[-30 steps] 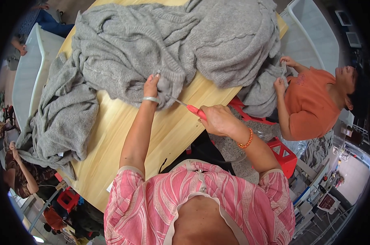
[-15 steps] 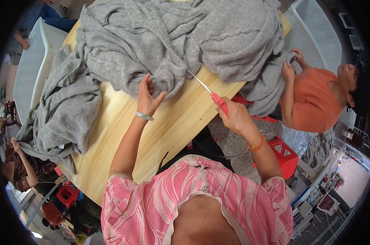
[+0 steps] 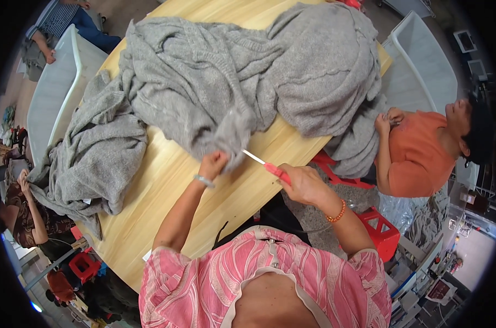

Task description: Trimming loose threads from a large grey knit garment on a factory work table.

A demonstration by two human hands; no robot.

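Note:
A grey knit garment (image 3: 196, 104) lies rumpled across the wooden table in front of me. My left hand (image 3: 212, 164) is closed at the garment's near end, fingers gathered on the blurred cloth. In my right hand (image 3: 307, 187) is a red-handled tool (image 3: 277, 173) with a thin straight metal shaft. Its exact kind is unclear. The shaft points up and left, and its tip meets the bunched cloth just right of my left hand.
More grey knitwear (image 3: 322, 71) is heaped at the table's (image 3: 177, 180) far right. Another grey piece (image 3: 103, 158) hangs over the left edge, held by a person. At right, an orange-clad person (image 3: 417, 147) handles grey cloth. Pale bins (image 3: 67, 82) and a red stool (image 3: 380, 234) flank the table.
My left hand has closed on the cloth and drawn it nearer to me. The red-handled tool has moved left and closer, its tip now at that cloth.

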